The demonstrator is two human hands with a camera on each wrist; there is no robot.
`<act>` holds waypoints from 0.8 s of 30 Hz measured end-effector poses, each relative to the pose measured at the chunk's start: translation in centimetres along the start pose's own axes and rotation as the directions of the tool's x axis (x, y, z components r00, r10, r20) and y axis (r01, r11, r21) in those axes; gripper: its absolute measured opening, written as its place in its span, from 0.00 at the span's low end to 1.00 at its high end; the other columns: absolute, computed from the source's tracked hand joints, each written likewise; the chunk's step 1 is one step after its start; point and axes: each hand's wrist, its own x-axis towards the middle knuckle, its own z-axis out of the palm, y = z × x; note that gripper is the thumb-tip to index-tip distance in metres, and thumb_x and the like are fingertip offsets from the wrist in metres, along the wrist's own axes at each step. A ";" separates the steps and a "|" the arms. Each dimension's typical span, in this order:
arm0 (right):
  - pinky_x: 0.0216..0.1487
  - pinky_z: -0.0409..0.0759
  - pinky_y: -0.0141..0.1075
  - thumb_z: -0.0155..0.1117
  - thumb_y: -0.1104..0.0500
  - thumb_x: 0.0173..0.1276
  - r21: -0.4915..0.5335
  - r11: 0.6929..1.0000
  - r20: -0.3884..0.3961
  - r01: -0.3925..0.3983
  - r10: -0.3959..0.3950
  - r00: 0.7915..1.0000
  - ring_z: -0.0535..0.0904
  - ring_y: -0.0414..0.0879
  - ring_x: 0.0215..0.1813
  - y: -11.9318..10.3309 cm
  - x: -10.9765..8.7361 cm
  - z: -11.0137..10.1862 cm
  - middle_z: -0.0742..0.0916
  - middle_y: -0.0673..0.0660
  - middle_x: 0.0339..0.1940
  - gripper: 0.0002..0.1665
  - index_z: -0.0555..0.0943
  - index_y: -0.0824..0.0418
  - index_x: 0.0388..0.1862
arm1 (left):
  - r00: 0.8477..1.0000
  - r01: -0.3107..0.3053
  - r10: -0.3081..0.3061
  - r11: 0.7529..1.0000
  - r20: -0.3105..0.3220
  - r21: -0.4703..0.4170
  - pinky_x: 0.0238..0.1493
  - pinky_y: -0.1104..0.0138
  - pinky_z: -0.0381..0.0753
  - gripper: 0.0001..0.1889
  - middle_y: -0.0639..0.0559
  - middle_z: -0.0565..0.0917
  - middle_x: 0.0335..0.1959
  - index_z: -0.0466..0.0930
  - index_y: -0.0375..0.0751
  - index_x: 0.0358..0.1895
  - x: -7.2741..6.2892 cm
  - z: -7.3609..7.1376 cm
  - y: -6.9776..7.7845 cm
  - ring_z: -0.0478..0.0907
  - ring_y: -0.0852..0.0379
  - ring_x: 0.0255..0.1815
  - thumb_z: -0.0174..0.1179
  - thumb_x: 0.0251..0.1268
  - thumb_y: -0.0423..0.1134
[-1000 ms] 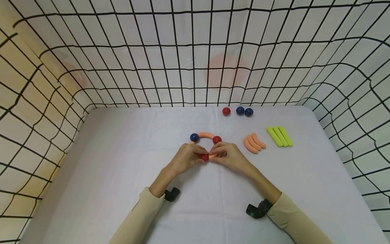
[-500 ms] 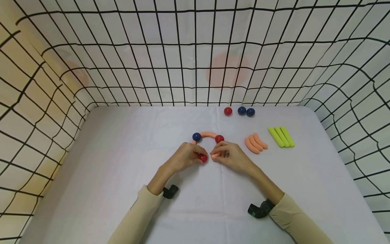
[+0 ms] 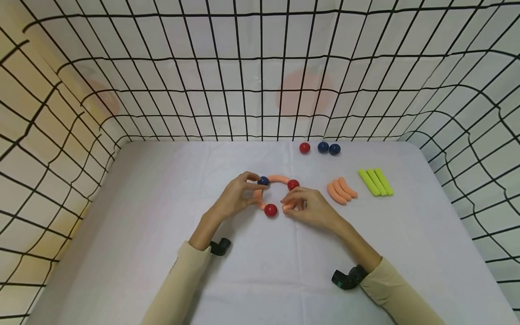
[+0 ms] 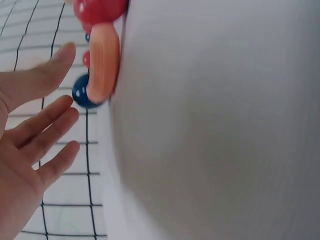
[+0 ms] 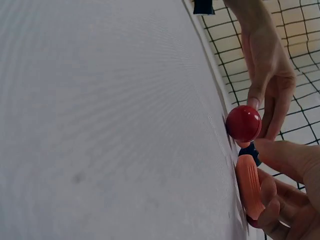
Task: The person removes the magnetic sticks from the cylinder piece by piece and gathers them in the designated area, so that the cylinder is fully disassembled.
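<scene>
Curved orange sticks and balls lie in a ring on the white cloth. My left hand (image 3: pixel 232 197) has let its fingers spread around the left orange stick (image 3: pixel 258 194), fingertips close to the blue ball (image 3: pixel 263 180). In the left wrist view, a gap shows between that hand and the stick (image 4: pixel 103 62). Opposite, my right hand (image 3: pixel 312 206) pinches another orange stick (image 3: pixel 289 206) between thumb and fingers, partly hiding it. A front red ball (image 3: pixel 271 210) rests between the hands, apart from the pinched stick. A second red ball (image 3: pixel 293 184) and the top stick (image 3: pixel 278 178) continue the ring.
Spare orange sticks (image 3: pixel 337 190) lie to the right, with lime-green sticks (image 3: pixel 375 182) beyond them. At the back edge stand a red ball (image 3: pixel 304 147) and two blue balls (image 3: pixel 329 148). Black wire mesh (image 3: pixel 262 90) rises behind and at both sides.
The left hand has let go of the front red ball and shifted up and left, fingers spreading. The right hand's stick has come away from that ball; it has barely moved in the last half second.
</scene>
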 end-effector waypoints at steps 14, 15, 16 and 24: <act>0.34 0.80 0.28 0.81 0.58 0.60 0.021 0.999 0.042 0.028 -0.029 0.999 0.80 0.38 0.30 -2.3 0.9 2.2 0.90 0.53 0.45 0.19 0.91 0.56 0.52 | 0.990 0.036 -0.009 0.981 0.141 -0.192 0.81 0.42 0.61 0.07 0.40 0.67 0.80 0.94 0.45 0.38 1.0 -0.1 -2.3 0.61 0.38 0.82 0.76 0.57 0.33; 0.33 0.80 0.27 0.81 0.59 0.60 0.016 0.999 0.036 0.029 -0.030 0.999 0.80 0.38 0.30 -2.3 1.0 2.3 0.91 0.53 0.44 0.19 0.91 0.57 0.52 | 0.989 0.045 -0.015 0.979 0.148 -0.200 0.81 0.42 0.61 0.06 0.40 0.67 0.80 0.94 0.44 0.38 1.0 -0.1 -2.4 0.61 0.38 0.82 0.76 0.57 0.33; 0.33 0.80 0.27 0.81 0.59 0.60 0.013 1.000 0.031 0.027 -0.028 0.999 0.81 0.37 0.29 -2.4 1.0 2.4 0.91 0.53 0.43 0.19 0.91 0.57 0.52 | 0.988 0.054 -0.022 0.977 0.154 -0.208 0.81 0.42 0.61 0.06 0.40 0.67 0.80 0.94 0.44 0.37 1.1 -0.1 -2.4 0.61 0.38 0.82 0.76 0.57 0.33; 0.41 0.81 0.32 0.83 0.57 0.58 -0.069 0.997 -0.018 -0.021 0.020 1.000 0.82 0.33 0.28 -3.0 1.2 2.9 0.92 0.49 0.38 0.19 0.91 0.56 0.48 | 0.981 0.079 -0.041 0.977 0.189 -0.199 0.80 0.44 0.63 0.06 0.41 0.68 0.79 0.95 0.43 0.38 1.4 -0.1 -2.7 0.63 0.38 0.81 0.76 0.57 0.31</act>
